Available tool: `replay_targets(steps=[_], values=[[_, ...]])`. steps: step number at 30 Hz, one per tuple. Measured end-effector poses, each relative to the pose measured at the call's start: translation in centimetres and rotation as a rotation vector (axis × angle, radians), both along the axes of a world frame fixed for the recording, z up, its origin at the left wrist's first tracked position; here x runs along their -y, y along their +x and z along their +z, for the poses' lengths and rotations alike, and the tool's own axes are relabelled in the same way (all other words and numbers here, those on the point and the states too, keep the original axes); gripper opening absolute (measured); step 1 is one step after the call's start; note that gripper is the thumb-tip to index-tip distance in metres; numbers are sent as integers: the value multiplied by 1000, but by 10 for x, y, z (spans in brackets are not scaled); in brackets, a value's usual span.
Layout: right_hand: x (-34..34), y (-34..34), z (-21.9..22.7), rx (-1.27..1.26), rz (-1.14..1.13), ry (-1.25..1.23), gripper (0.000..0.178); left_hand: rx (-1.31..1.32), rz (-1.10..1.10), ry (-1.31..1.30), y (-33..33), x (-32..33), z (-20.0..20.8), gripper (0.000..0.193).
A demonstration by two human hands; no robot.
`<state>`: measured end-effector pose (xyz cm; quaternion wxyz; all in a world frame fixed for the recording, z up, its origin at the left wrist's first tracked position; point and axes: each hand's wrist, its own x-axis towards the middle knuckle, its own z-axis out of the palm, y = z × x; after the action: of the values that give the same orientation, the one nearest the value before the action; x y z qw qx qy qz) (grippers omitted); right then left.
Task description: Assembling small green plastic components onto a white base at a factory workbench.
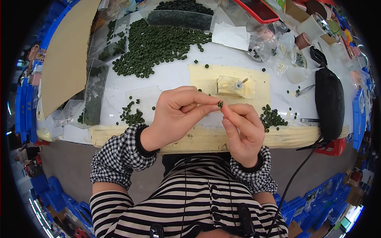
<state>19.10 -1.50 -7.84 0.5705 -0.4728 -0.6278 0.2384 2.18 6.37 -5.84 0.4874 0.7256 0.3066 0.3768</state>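
Between my two hands, just in front of a small taped block [228, 87] with an upright pin, is a small dark green round part [220, 104]. My left hand [180, 113] pinches it between thumb and forefinger. The fingertips of my right hand [244, 129] meet it from the other side, with the fingers curled. A small pile of similar green parts [132, 116] lies left of my left hand, and another pile [273, 118] lies right of my right hand. My fingers partly hide the held part.
A large heap of green parts [154, 47] covers the back left, beside clear plastic bins [95, 93] and a cardboard sheet [65, 51]. White paper [231, 35], a red-edged phone [260, 10], tweezers [305, 90] and a black pouch [329, 103] lie toward the right.
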Motion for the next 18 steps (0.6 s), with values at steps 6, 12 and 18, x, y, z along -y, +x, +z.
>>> replay_targets(steps=[6, 12, 18], values=[[1, -1, 2, -66, 22, -38, 34, -23, 32, 229, 2, 1, 3, 23], [0, 2, 3, -40, 26, -24, 34, -33, 1, 102, 0, -1, 3, 20], [-1, 4, 5, 49, 15, -5, 35, -6, -6, 21, 0, 0, 1, 20]])
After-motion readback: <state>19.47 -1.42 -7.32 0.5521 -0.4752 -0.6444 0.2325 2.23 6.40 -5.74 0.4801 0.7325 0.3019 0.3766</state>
